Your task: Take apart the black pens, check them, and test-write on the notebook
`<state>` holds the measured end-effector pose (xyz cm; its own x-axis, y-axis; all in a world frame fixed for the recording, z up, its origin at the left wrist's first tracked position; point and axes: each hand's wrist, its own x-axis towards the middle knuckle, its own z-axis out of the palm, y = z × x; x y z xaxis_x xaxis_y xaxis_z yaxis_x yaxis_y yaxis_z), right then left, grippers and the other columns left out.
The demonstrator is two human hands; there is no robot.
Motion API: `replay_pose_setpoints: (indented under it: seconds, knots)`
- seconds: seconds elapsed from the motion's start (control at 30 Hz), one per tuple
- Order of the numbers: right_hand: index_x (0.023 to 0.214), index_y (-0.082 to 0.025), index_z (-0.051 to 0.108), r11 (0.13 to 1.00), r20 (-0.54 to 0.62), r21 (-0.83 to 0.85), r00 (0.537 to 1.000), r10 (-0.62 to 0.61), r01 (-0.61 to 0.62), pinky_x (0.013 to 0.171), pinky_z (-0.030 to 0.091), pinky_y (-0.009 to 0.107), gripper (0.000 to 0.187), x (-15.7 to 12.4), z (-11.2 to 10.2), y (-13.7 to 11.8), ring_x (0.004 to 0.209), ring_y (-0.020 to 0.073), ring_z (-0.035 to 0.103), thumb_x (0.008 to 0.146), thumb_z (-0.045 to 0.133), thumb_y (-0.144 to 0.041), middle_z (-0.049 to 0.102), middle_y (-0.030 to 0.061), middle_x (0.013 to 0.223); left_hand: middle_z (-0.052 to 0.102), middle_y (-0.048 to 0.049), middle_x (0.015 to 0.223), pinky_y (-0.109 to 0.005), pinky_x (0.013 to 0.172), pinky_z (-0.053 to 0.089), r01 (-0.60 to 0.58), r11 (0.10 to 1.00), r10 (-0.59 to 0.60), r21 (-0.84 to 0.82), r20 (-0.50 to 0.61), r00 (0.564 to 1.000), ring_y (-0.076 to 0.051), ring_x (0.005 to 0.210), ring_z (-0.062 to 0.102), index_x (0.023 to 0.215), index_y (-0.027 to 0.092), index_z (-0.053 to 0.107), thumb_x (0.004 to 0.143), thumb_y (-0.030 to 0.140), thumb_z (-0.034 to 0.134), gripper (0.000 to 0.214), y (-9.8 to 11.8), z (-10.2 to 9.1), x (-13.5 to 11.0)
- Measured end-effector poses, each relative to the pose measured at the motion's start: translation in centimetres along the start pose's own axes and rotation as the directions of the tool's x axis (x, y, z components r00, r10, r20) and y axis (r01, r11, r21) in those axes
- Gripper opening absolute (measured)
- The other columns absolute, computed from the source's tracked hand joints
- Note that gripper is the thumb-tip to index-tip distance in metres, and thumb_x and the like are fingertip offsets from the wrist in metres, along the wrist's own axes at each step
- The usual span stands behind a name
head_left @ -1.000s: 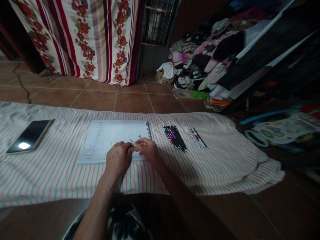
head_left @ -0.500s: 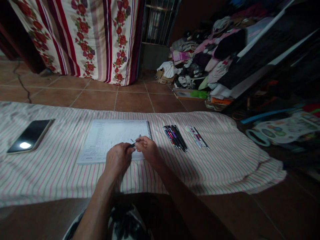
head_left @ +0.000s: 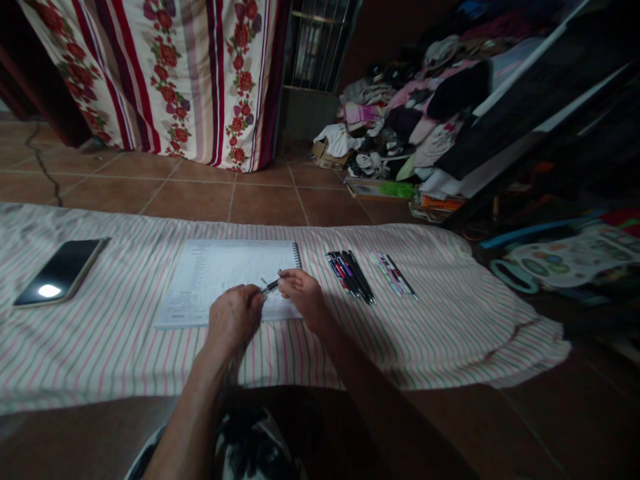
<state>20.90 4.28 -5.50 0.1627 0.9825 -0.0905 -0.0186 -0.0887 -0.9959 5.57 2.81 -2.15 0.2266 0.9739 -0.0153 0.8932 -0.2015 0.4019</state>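
Above the near right part of a spiral notebook (head_left: 225,267), both hands hold a dark pen (head_left: 271,287). My left hand (head_left: 235,310) has its fingers closed around the pen's lower left end. At the upper right end, my right hand (head_left: 299,293) pinches it between thumb and fingers. The middle of the pen shows between the two hands. Beneath it, a small part of another thin object lies partly hidden, too small to name. The notebook lies flat with its coil on the right side and print along its left edge.
Right of the notebook lie a bunch of dark pens (head_left: 353,277) and a smaller group of pale and dark pens (head_left: 395,275). A phone (head_left: 63,270) rests at the left on the striped cloth (head_left: 450,320). Beyond are a tiled floor (head_left: 195,200), a flowered curtain (head_left: 200,80) and heaped clothes (head_left: 395,127).
My right hand has shifted slightly right and away from my left, so more of the pen shows between them. My left hand has moved slightly left.
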Motion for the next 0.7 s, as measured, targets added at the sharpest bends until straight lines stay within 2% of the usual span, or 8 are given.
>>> replay_pose_setpoints:
  seconds: [0.33, 0.5, 0.6, 0.7]
  knots:
    - [0.086, -0.017, 0.061, 1.0, -0.063, -0.019, 0.998, 0.014, -0.015, 0.053, 0.044, 0.021, 0.027, 0.5, -1.1, -0.4, 0.061, 0.0116, 0.058, 0.064, 0.062, -0.032, 0.063, -0.0002, 0.067, 0.068, -0.0026, 0.082, -0.026, 0.058, 0.034, 0.009, 0.999, -0.009, 0.044, -0.02, 1.0, -0.017, 0.076, 0.06, 0.088, 0.024, 0.066, 0.086, 0.034, 0.044, 0.023, -0.4, 0.2, 0.1]
    - [0.089, -0.018, 0.062, 0.995, -0.131, -0.064, 0.988, -0.083, 0.075, 0.054, 0.044, 0.023, 0.029, 1.9, -1.9, 0.2, 0.064, 0.0134, 0.059, 0.065, 0.061, -0.033, 0.064, 0.0012, 0.07, 0.067, -0.0031, 0.084, -0.026, 0.058, 0.035, 0.044, 0.997, -0.042, 0.069, -0.031, 0.999, -0.018, 0.077, 0.06, 0.091, 0.024, 0.066, 0.086, 0.034, 0.043, 0.025, -0.5, 0.2, 0.2]
    - [0.086, -0.018, 0.061, 0.966, -0.195, -0.21, 0.962, -0.192, 0.151, 0.06, 0.046, 0.026, 0.023, 3.2, -2.4, 0.8, 0.067, 0.0149, 0.06, 0.067, 0.058, -0.031, 0.065, 0.0028, 0.075, 0.067, -0.0033, 0.084, -0.026, 0.058, 0.035, 0.048, 0.996, -0.045, 0.077, -0.043, 0.998, -0.018, 0.078, 0.06, 0.091, 0.023, 0.065, 0.086, 0.034, 0.044, 0.025, -0.6, 0.1, 0.2]
    - [0.084, -0.019, 0.062, 0.853, -0.199, -0.484, 0.925, -0.323, 0.194, 0.069, 0.046, 0.029, 0.018, 4.1, -2.7, 1.1, 0.073, 0.0171, 0.061, 0.07, 0.057, -0.028, 0.066, 0.0033, 0.077, 0.067, -0.0034, 0.085, -0.026, 0.058, 0.036, 0.05, 0.995, -0.045, 0.081, -0.059, 0.997, -0.018, 0.08, 0.06, 0.091, 0.023, 0.065, 0.086, 0.034, 0.044, 0.024, -0.6, 0.1, 0.2]
